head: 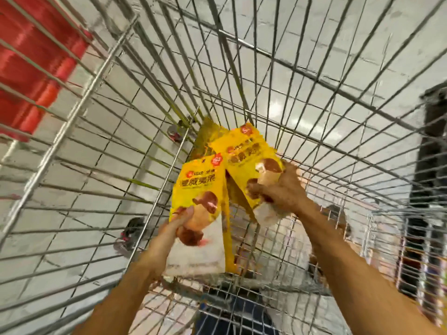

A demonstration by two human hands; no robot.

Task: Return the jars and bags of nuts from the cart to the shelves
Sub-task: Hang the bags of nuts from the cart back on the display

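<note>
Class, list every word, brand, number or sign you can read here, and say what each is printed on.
"夏威夷果": large brown characters, slightly smeared, on the left bag held by the left hand.
Similar characters on the right bag in the right hand: too blurred to read.
Small brand line and red badge atop each bag: too blurred.
Cart: no text visible.

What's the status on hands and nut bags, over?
Left grip holds a yellow bag. Right grip holds a second yellow bag. Both bags inside the cart. No block seen.
</note>
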